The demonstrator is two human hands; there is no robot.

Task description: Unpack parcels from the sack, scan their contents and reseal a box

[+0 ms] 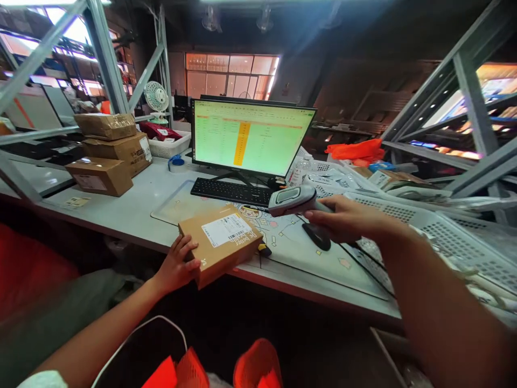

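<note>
My left hand (pixel 180 264) grips the near left corner of a brown cardboard box (pixel 226 253), thumb on its top and fingers along the side. A white shipping label (pixel 227 230) with a barcode is stuck on the box's top. The box lies at the desk's front edge, partly over the desk mat (pixel 339 264). My right hand (pixel 343 218) is wrapped round the handle of a grey barcode scanner (pixel 294 200), held above the mat to the right of the box. Below that hand lies a black mouse (pixel 316 236).
A monitor (pixel 250 137) showing a spreadsheet stands behind a black keyboard (pixel 230 190). Several cardboard boxes (pixel 100 175) are stacked at the left. White perforated baskets (pixel 464 242) with packages fill the right side. A small fan (pixel 156 97) stands at the back left.
</note>
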